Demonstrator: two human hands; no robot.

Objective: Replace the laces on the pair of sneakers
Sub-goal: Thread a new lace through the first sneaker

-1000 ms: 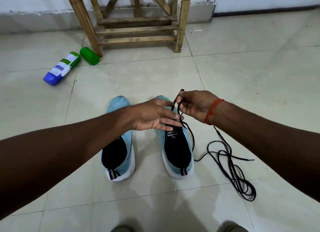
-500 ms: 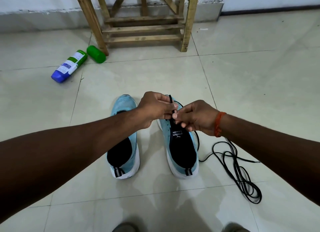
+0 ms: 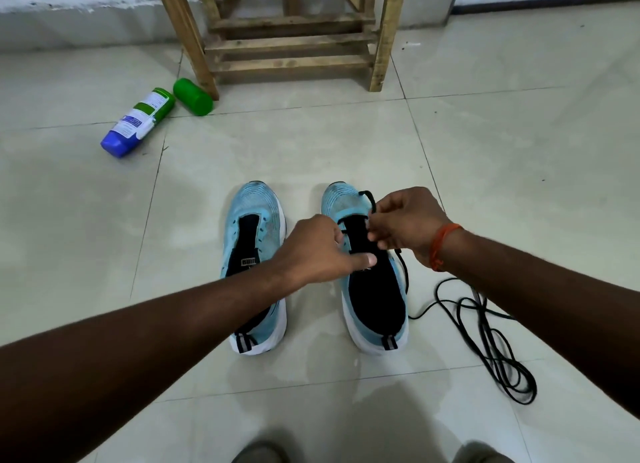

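Observation:
Two light-blue sneakers with black tongues and white soles stand side by side on the tiled floor, toes pointing away: the left sneaker has bare eyelets, the right sneaker lies under both hands. My right hand pinches the end of a black lace over the front eyelets. My left hand holds the right sneaker's left eyelet edge, its thumb pressed on the tongue. The rest of the lace trails in loose loops on the floor to the right.
A wooden stool frame stands against the wall beyond the shoes. A blue, white and green bottle lies on its side at the left with a green cap beside it. My knees show at the bottom edge.
My hands, held together above the right sneaker's toe, have come apart and lowered onto its eyelet rows; my right hand still pinches the lace end, my left now steadies the shoe.

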